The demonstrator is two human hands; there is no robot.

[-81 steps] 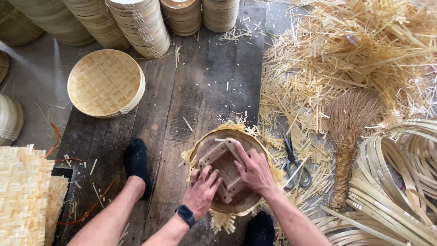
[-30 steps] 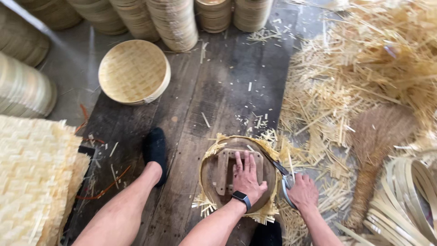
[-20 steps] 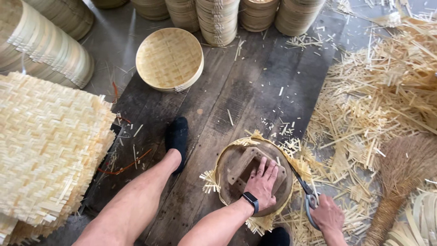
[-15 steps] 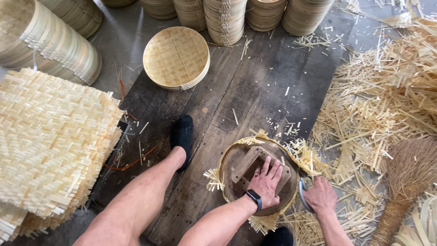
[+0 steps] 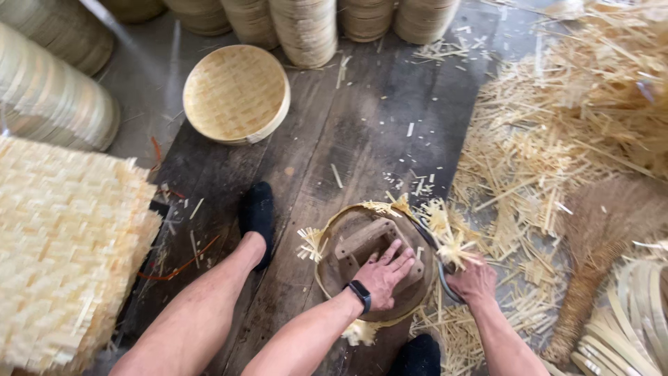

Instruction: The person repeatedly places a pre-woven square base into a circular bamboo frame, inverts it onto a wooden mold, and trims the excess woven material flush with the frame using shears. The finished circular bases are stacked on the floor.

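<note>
Both busy: left hand [image 5: 385, 273] spread flat, pinning wooden block [image 5: 369, 245] inside bamboo hoop [image 5: 327, 237]; right hand [image 5: 473, 282] clenched on shears [image 5: 430, 245], trimming weave at 3 o'clock.

Bare floor planks [image 5: 362, 132] lie open ahead; bamboo scraps [image 5: 557, 139] crowd the right, woven mats [image 5: 62, 257] block the left.
</note>
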